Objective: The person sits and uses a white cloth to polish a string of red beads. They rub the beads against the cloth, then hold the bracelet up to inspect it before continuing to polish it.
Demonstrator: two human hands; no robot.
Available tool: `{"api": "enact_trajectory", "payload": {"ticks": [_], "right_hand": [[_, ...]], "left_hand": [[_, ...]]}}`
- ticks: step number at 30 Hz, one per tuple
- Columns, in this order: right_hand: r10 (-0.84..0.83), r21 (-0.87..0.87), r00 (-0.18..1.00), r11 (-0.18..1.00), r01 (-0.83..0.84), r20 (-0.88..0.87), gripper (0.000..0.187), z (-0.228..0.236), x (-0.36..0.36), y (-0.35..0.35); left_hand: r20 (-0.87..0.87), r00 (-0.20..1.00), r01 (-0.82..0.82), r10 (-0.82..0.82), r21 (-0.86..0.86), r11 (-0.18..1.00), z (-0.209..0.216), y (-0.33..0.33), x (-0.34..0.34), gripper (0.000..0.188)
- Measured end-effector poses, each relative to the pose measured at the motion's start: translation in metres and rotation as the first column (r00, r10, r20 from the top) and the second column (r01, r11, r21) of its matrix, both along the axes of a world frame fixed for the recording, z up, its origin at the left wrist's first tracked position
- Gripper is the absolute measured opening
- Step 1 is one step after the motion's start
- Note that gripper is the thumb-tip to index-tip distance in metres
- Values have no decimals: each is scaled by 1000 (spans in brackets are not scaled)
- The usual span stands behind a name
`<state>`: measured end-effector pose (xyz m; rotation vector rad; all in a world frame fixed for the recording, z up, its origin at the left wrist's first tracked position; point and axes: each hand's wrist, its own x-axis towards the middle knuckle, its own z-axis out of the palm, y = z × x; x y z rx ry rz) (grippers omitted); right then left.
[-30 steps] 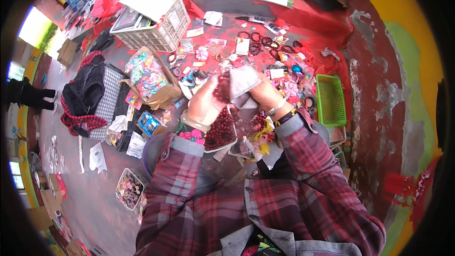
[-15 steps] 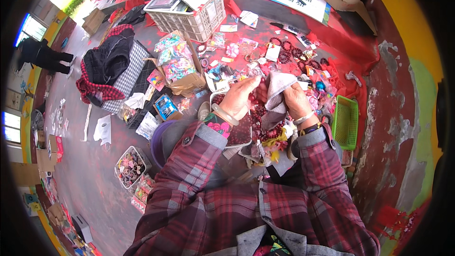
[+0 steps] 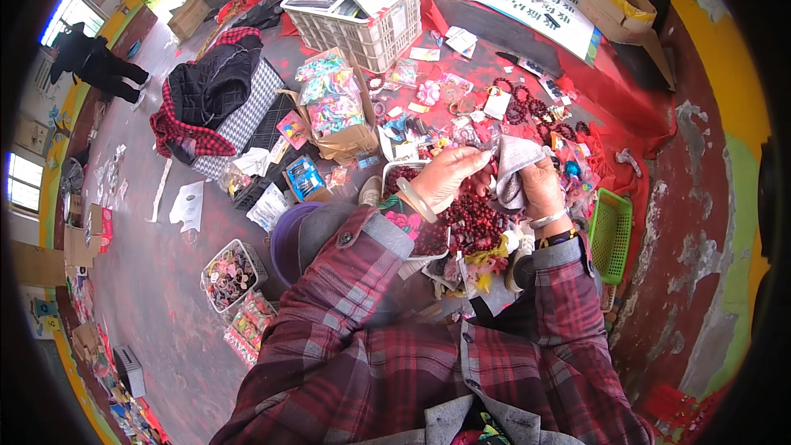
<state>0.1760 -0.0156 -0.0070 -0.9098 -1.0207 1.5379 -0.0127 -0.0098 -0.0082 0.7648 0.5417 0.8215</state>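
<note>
My left hand (image 3: 445, 177) and my right hand (image 3: 540, 185) are raised together over a white tray (image 3: 394, 171) heaped with dark red bead bracelets (image 3: 474, 227). Both hands pinch a grey-white cloth (image 3: 515, 161) between them; the right hand grips its lower part, the left hand's fingertips hold its upper edge. Whether something is wrapped in the cloth is hidden. Both sleeves are red plaid, and each wrist carries a bangle.
A green basket (image 3: 611, 235) lies right of the hands. Ahead stand a white crate (image 3: 362, 29), an open cardboard box of colourful packets (image 3: 334, 107), and scattered bracelets on a red cloth (image 3: 626, 91). A folded black and plaid garment (image 3: 214, 91) lies left; a person stands far left (image 3: 95, 62).
The view has shifted, so the hands appear further right and higher. The red bead bunch the left hand held before is gone from it; both hands now hold the cloth.
</note>
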Motion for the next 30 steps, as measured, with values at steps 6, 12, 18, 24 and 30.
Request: {"api": "enact_trajectory", "payload": {"ticks": [6, 12, 18, 24, 30], "right_hand": [[45, -36, 999, 998, -45, 2, 28, 10, -11, -6], [-15, 18, 974, 1000, 11, 225, 24, -2, -2, 1], [-59, -237, 998, 970, 50, -30, 28, 1, -7, 4], [45, -145, 928, 984, -105, -369, 48, -9, 1, 5], [87, 8, 992, 996, -86, -96, 36, 1, -11, -3]], "left_hand": [[115, 982, -140, 147, -68, 988, -1, 4, -2, 24], [70, 993, -82, 93, -143, 986, 17, -5, 7, 16], [159, 981, -88, 114, -163, 983, 7, -2, 2, 15], [299, 928, -156, 221, -225, 962, -1, 4, 1, 17], [299, 928, -151, 222, -243, 958, -1, 3, 3, 21]]}}
